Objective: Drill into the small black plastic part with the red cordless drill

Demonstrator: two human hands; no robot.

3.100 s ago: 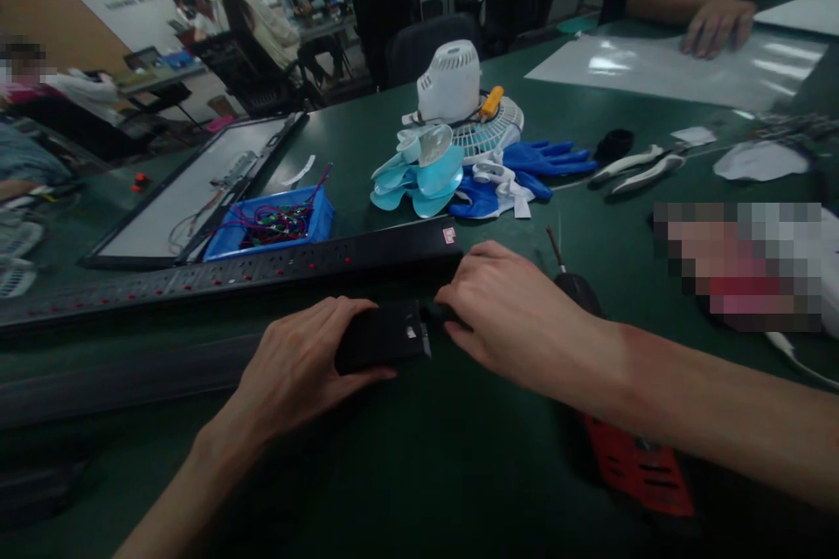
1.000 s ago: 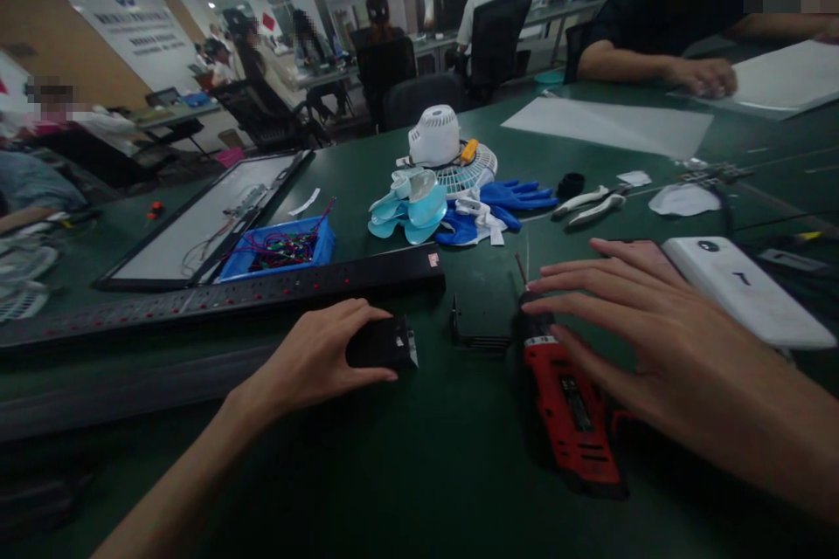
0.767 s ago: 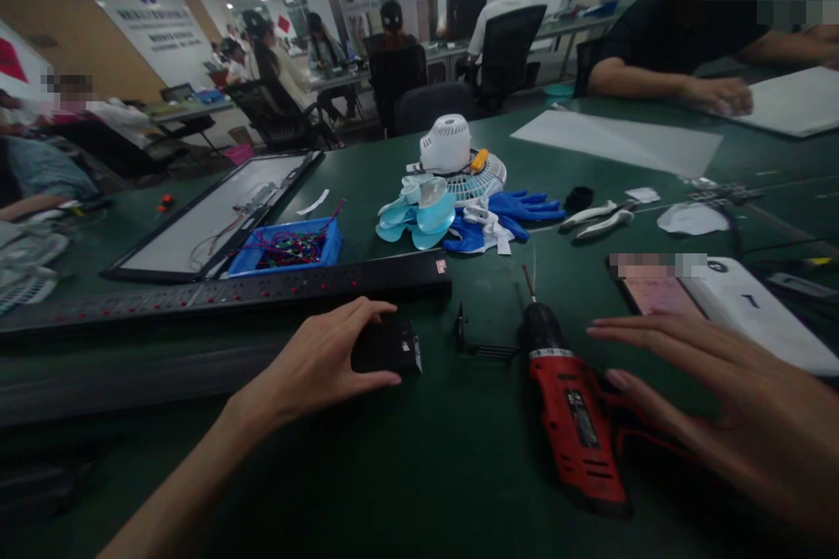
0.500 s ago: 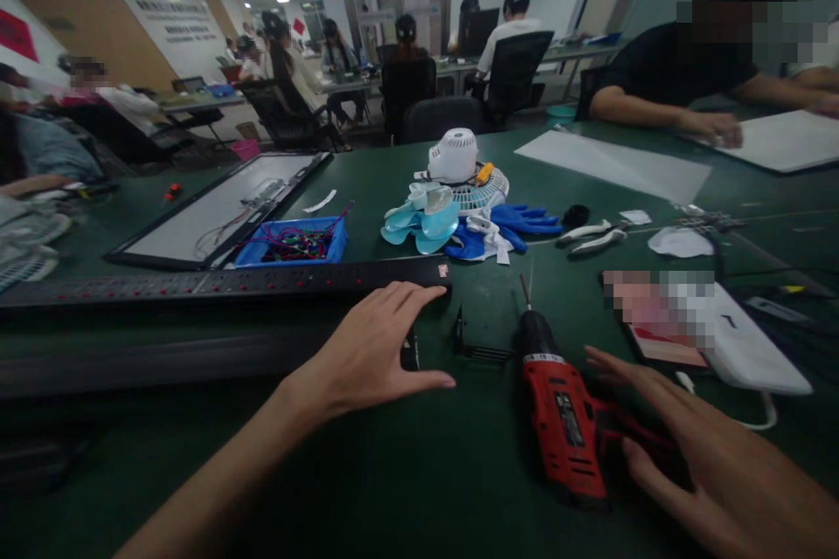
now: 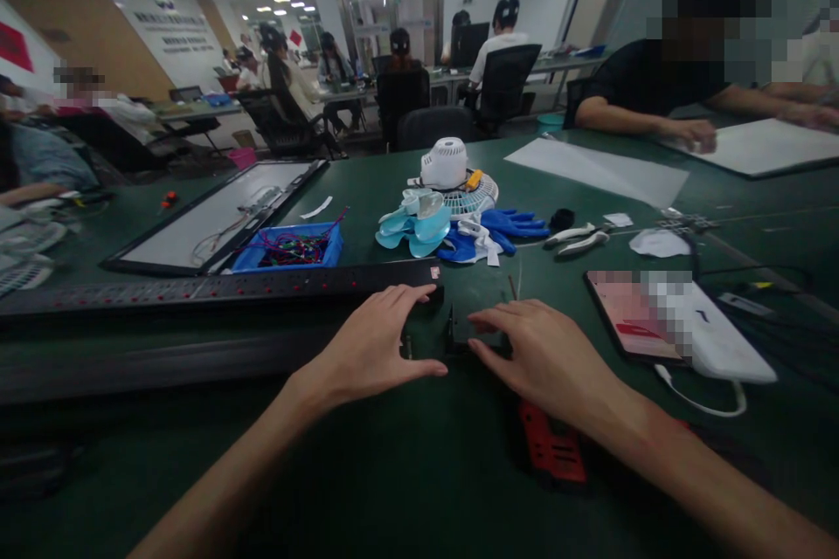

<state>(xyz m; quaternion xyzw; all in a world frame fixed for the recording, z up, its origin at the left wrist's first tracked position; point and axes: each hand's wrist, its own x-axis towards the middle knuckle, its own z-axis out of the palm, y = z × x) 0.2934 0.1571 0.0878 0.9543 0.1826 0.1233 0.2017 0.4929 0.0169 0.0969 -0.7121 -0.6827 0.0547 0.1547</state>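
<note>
My left hand (image 5: 373,345) lies flat on the green table (image 5: 419,472), fingers stretched over a small black block (image 5: 407,346) that is mostly hidden beneath it; its fingertips reach the end of a long black power strip (image 5: 262,284). My right hand (image 5: 534,354) is just to the right, thumb and forefinger closed around a small black bracket (image 5: 457,330). A red cordless drill (image 5: 554,454) lies under my right wrist, only its red base showing.
Behind the strip are a blue tray of wires (image 5: 294,246), a flat panel (image 5: 197,227), white fan parts (image 5: 452,175), blue gloves (image 5: 517,223) and pliers (image 5: 577,238). A phone (image 5: 629,314) and white power bank (image 5: 714,336) lie right. Another person's hand (image 5: 688,133) rests on a sheet.
My left hand flattened over the black block after gripping it. My right hand swung out right past the drill, then came back left and closed on the bracket.
</note>
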